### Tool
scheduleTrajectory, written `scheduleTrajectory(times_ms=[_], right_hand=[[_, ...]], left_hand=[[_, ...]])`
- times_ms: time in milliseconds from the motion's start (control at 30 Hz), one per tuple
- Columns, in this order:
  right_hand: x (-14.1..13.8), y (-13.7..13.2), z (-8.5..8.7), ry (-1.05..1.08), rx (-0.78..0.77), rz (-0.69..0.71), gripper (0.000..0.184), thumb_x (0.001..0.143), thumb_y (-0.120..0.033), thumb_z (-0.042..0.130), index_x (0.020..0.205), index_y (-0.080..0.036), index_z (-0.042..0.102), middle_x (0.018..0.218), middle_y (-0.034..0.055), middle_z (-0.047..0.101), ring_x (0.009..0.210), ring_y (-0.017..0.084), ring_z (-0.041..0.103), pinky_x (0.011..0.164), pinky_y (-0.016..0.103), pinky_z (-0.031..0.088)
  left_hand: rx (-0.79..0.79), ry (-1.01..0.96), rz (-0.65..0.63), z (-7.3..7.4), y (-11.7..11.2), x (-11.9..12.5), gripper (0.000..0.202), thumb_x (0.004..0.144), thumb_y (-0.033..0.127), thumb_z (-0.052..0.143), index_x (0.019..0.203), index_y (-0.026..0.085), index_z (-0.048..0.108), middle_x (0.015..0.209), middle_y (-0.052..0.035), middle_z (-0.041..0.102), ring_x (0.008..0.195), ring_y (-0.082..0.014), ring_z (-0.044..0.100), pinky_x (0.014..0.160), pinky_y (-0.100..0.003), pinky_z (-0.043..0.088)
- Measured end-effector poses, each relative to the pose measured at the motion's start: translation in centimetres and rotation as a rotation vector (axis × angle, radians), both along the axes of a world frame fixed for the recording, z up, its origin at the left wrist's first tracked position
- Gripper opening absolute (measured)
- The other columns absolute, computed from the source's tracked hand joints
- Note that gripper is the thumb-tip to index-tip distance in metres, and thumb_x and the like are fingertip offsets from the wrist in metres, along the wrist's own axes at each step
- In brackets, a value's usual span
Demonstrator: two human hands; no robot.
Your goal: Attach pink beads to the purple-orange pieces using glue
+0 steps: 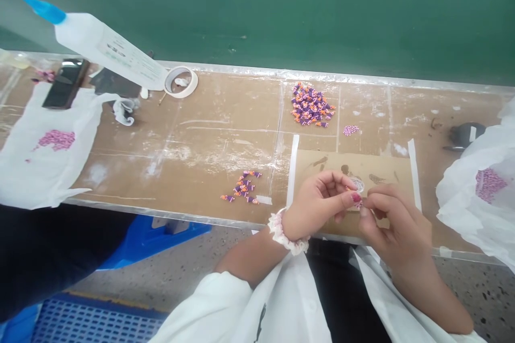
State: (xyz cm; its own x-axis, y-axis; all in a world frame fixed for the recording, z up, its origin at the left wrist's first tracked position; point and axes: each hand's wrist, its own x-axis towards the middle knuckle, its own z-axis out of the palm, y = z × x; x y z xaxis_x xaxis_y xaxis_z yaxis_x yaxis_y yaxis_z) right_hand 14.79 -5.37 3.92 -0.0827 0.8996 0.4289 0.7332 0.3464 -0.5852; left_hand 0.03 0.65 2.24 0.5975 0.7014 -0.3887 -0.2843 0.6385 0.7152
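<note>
Above a taped brown cardboard sheet (386, 163), my two hands meet fingertip to fingertip. My left hand (322, 201), with a white scrunchie on its wrist, is closed in a pinch on a tiny figure (359, 205). Only bits of orange and pink show of it. My right hand (396, 220) is also pinched, its thumb and forefinger against that piece; whether it holds a separate part is hidden. A whitish round spot (356, 185) lies just beyond the fingertips. Past the sheet are a pile of small purple and orange figures (311, 106) and a few pink-white bits (351, 130).
More figures (243, 188) lie left of the sheet. Pink pieces (490, 185) rest in a white bag (454, 193) at right. Farther left are a tape roll (192, 86), a blue-tipped bottle (104, 45), a phone (66, 83) and a white sheet (24, 166). A person's dark-clothed leg (52, 257) is beside me.
</note>
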Motion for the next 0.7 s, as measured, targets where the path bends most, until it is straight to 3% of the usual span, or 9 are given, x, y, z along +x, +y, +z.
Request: scheduleTrajectory(times_ms=[233,467,700], right_hand=[[0.0,0.1,-0.3,0.009,0.024,0.006,0.025,0.082,0.001,0.055,0.086,-0.023,0.051,0.077,0.0008,0.056,0.062,0.013,0.052,0.052,0.025,0.043],[2.5,1.4,-0.6,0.097,-0.122,0.097,0.011,0.089,-0.013,0.060,0.093,-0.022,0.056,0.085,0.0015,0.059,0.057,0.011,0.050,0.053,0.026,0.045],[4.2,2.1,-1.3,0.131,-0.118,0.042,0.013,0.089,-0.011,0.060,0.089,-0.023,0.058,0.084,0.0019,0.058,0.071,0.014,0.057,0.056,0.026,0.044]], left_hand=[[-0.033,-0.037,-0.002,-0.4,0.1,0.3,0.035,0.070,0.038,0.082,0.079,0.013,0.059,0.064,0.0041,0.060,0.042,-0.0018,0.048,0.043,-0.017,0.035],[0.036,-0.137,0.035,-1.0,0.8,0.0,0.026,0.075,0.032,0.080,0.082,0.013,0.063,0.067,0.0020,0.063,0.045,-0.0017,0.048,0.044,-0.016,0.036],[0.125,-0.282,0.045,-1.3,1.1,-0.5,0.018,0.078,0.028,0.078,0.089,0.016,0.070,0.076,-0.0022,0.068,0.061,-0.0059,0.059,0.055,-0.018,0.043]])
